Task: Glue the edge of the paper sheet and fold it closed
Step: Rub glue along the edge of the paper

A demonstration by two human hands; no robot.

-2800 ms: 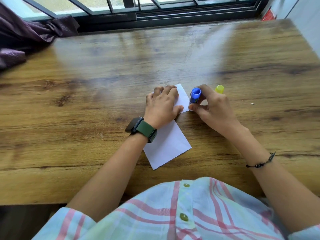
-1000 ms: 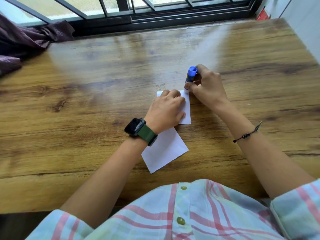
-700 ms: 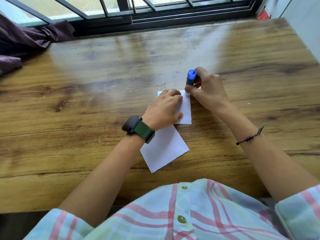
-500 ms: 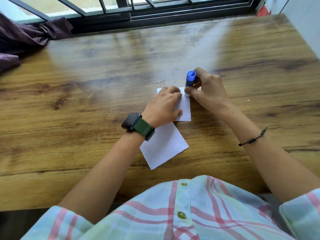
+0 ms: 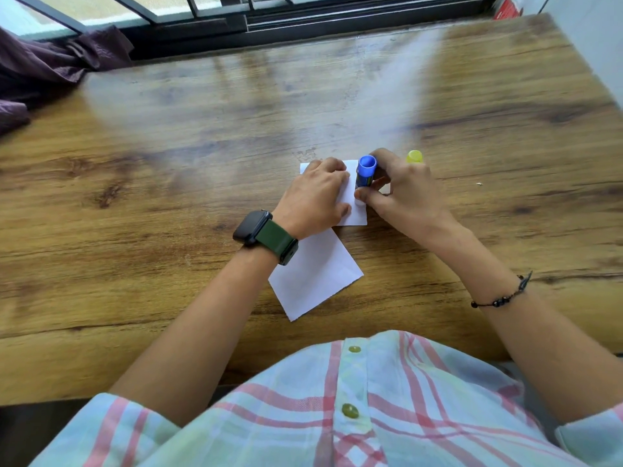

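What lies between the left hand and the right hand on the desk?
In the head view, the blue glue stick stands between the left hand and right hand, gripped by the right, its tip down on the white paper sheet.

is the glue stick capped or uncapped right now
Uncapped: the yellow cap stands on the table beyond the right hand, which grips the glue stick.

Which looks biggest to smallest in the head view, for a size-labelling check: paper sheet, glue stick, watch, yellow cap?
1. paper sheet, though partly hidden
2. watch
3. glue stick, partly hidden by the right hand
4. yellow cap, mostly hidden
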